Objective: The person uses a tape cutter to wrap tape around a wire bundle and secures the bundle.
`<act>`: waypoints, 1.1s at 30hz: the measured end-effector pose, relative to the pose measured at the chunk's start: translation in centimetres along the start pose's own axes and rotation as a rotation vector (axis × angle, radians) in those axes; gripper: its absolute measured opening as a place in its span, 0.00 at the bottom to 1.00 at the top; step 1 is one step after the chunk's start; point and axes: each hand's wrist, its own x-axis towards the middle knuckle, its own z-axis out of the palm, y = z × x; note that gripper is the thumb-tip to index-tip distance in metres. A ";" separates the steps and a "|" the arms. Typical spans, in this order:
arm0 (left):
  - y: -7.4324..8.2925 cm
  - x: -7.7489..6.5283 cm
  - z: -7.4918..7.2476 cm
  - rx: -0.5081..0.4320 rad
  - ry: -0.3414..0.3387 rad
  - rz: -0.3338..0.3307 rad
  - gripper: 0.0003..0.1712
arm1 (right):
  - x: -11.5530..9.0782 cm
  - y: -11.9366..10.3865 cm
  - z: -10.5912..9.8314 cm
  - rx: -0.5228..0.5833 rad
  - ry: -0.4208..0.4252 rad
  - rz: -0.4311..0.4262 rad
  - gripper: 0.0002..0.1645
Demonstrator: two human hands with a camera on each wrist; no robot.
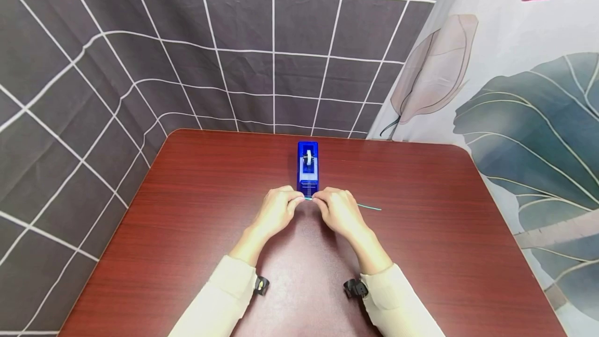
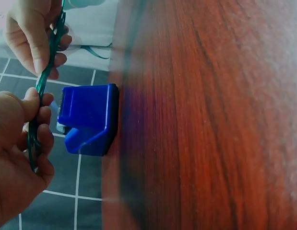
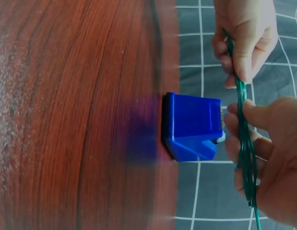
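Note:
A folded bundle of thin green cord (image 3: 246, 143) stretches between both hands, above the table's surface. My left hand (image 1: 278, 209) pinches one end between thumb and fingers, and my right hand (image 1: 340, 211) grips the other part the same way. Between the two thumbs a shiny patch (image 3: 243, 91) shows on the bundle, like clear tape. Past the right hand a loose tail of the cord (image 1: 369, 206) sticks out to the right. Just beyond the fingertips stands a blue tape dispenser (image 1: 308, 176), its white roll (image 1: 308, 157) toward the far end.
The reddish-brown wooden table (image 1: 210, 170) has rounded far corners. Behind it and to the left hangs a dark grey curtain (image 1: 299, 25) with a white grid. A pale curtain with leaf prints (image 1: 529, 118) hangs on the right. Black wrist cameras (image 1: 262, 285) sit at both sleeves.

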 end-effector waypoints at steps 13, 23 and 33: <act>0.1 -0.6 0.3 -0.047 0.062 0.039 0.04 | -0.4 -0.3 -0.5 0.022 0.017 -0.010 0.03; 0.3 -1.1 0.5 -0.042 0.050 0.047 0.05 | -0.7 -0.9 -1.0 0.051 -0.075 0.088 0.03; 0.5 -1.8 0.5 -0.046 0.045 0.028 0.05 | -0.9 -1.0 -1.1 0.049 -0.115 0.088 0.02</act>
